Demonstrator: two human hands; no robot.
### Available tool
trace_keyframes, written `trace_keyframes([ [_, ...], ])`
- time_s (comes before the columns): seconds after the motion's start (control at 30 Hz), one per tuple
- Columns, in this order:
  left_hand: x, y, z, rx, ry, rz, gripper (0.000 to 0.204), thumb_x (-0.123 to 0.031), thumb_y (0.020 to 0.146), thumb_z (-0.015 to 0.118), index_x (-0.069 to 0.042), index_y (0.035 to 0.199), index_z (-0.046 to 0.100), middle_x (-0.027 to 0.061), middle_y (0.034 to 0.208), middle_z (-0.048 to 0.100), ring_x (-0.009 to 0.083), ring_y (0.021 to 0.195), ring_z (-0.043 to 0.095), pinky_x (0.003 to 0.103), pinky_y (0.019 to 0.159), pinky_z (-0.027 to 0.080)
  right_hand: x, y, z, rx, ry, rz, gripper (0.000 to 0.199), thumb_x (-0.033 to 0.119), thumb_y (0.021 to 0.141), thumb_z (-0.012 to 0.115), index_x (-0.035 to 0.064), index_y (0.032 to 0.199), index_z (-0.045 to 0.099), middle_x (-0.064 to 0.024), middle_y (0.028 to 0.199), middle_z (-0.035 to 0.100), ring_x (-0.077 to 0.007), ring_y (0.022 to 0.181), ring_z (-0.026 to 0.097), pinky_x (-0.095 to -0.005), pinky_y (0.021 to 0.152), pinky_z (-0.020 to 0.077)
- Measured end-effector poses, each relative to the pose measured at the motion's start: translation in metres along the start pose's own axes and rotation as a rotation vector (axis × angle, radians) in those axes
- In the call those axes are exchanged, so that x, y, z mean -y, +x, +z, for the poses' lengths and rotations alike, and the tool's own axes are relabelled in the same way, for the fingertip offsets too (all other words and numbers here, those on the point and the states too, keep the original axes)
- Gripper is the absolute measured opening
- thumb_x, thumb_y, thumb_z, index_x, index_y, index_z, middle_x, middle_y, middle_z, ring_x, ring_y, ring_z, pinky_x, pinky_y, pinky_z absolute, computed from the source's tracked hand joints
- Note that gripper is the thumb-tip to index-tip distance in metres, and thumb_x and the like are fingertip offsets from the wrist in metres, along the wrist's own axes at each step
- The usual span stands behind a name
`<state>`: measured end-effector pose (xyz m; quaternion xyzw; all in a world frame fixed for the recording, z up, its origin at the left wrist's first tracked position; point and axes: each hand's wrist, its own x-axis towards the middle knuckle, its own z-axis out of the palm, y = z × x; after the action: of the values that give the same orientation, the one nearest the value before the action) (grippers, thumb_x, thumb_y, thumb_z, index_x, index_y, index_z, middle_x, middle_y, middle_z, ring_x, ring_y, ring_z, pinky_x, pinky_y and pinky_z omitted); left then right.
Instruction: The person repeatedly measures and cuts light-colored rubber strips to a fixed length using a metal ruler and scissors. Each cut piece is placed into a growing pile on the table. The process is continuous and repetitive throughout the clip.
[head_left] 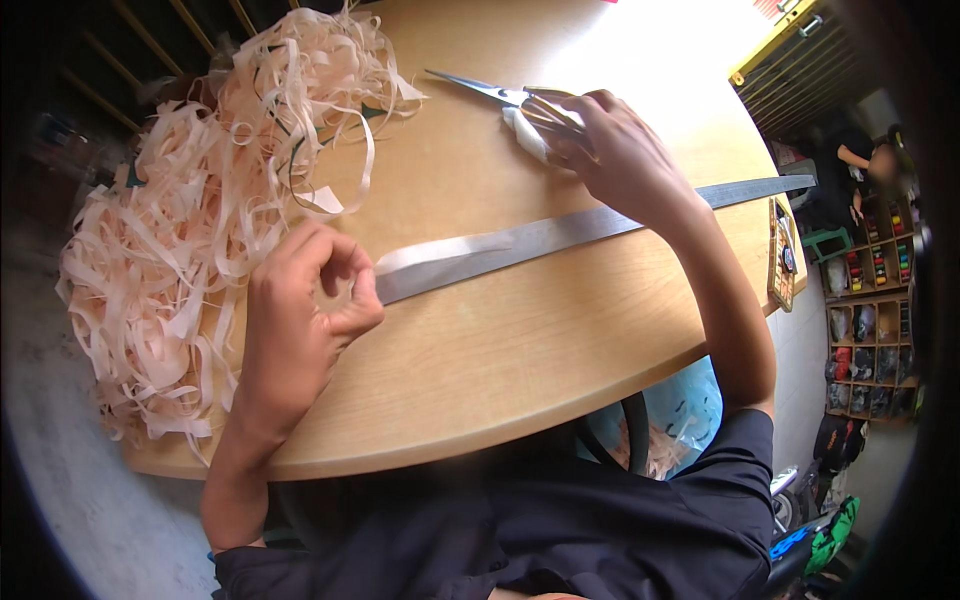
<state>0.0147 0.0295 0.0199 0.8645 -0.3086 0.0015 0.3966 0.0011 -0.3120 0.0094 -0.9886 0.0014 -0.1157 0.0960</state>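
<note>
At left, a tangled heap of pale peach fabric strips (165, 270) covers the end of a light wooden desk (500, 330), with a few dark green scraps caught in it; beside it the left hand (310, 300) is curled, thumb and forefinger pinched together, seemingly on the end of a single loose strip (445, 250); that strip lies along a steel ruler (580, 230) set aslant across the desk; beyond the ruler, the right hand (620, 145) is closed around the handles of scissors (505, 95), their blades pointing up and left, away from the strip; further right are a wooden tray (777, 265) at the desk's edge and compartment shelves (868, 340).

The step in hand looks like drawing out one strip against the ruler; a cut would call for keeping it flat and turning the blades toward it; the pinching fingertips hide the strip's near end; the right palm conceals the grip; the shelves' contents are blurred.
</note>
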Motion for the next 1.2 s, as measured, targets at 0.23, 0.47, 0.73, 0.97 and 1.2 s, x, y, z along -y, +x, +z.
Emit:
trace_keyframes([
  [0.23,0.000,0.047,0.008,-0.013,-0.637,-0.169,0.020,-0.017,0.101,0.070,0.003,0.100,0.068,-0.0002,0.085,0.065,0.0056,0.072,0.057,0.022,0.068,0.049,0.006,0.032,0.014,0.015,-0.101,0.067,0.028,0.023,0.103,0.064,-0.0043,0.106,0.067,-0.0256,0.101,0.069,-0.0392,0.102,0.066,-0.0478,0.092,0.0516],
  [0.47,0.022,0.038,0.011,-0.204,-0.544,-0.242,0.019,-0.017,0.102,0.070,0.001,0.105,0.067,-0.0002,0.085,0.065,0.0031,0.067,0.052,0.023,0.057,0.043,0.016,-0.001,-0.005,-0.270,0.270,0.045,0.025,0.015,0.096,0.074,-0.0060,0.102,0.063,-0.0134,0.077,0.070,-0.0265,0.068,0.069,-0.0395,0.064,0.0536],
  [0.73,0.027,0.042,-0.002,-0.488,-0.160,-0.062,0.014,-0.011,0.099,0.071,0.001,0.106,0.067,0.0014,0.087,0.065,0.0069,0.064,0.044,0.026,0.058,0.040,0.077,-0.049,-0.035,0.584,1.132,0.023,0.039,0.033,0.092,0.084,-0.0004,0.103,0.066,0.0005,0.073,0.061,-0.0053,0.066,0.054,-0.0273,0.056,0.0407],
  [0.97,0.005,0.040,0.007,-0.513,0.100,0.061,0.012,-0.007,0.094,0.074,-0.001,0.103,0.068,0.0119,0.092,0.069,0.0264,0.077,0.067,0.036,0.070,0.053,0.094,-0.056,-0.046,0.720,1.006,0.114,0.047,0.042,0.102,0.069,-0.0045,0.103,0.064,-0.0150,0.082,0.066,-0.0201,0.075,0.066,-0.0372,0.067,0.0489],
  [1.2,-0.007,0.039,0.018,-0.501,0.153,0.164,0.014,-0.005,0.093,0.075,-0.002,0.103,0.066,0.0120,0.094,0.069,0.0310,0.084,0.071,0.040,0.073,0.056,0.097,-0.062,-0.047,0.813,1.244,0.243,0.039,0.036,0.109,0.058,-0.0021,0.112,0.057,-0.0035,0.077,0.055,-0.0118,0.061,0.061,-0.0309,0.057,0.0553],
])
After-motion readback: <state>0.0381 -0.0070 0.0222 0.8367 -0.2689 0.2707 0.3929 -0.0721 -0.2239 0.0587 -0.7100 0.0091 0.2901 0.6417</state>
